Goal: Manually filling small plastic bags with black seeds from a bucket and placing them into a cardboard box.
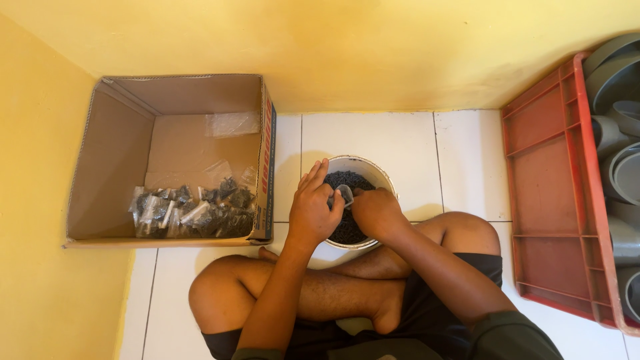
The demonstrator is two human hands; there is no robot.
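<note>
Two hands over a white bucket (378,175) of small dark pieces (347,180), set on the white tiled floor (407,143) before crossed legs. Left hand (312,207) and right hand (375,212) close together, pinching a small clear plastic bag (345,194) between them. Just left, an open cardboard box (113,153) holding filled bags (190,212). Far right, a red plastic crate (543,193) beside grey pipe fittings (617,127).

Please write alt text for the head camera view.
Both hands, left and right, hold a small clear bag over a white bucket of small dark pieces. A cardboard box with filled bags stands left, a red crate right.
</note>
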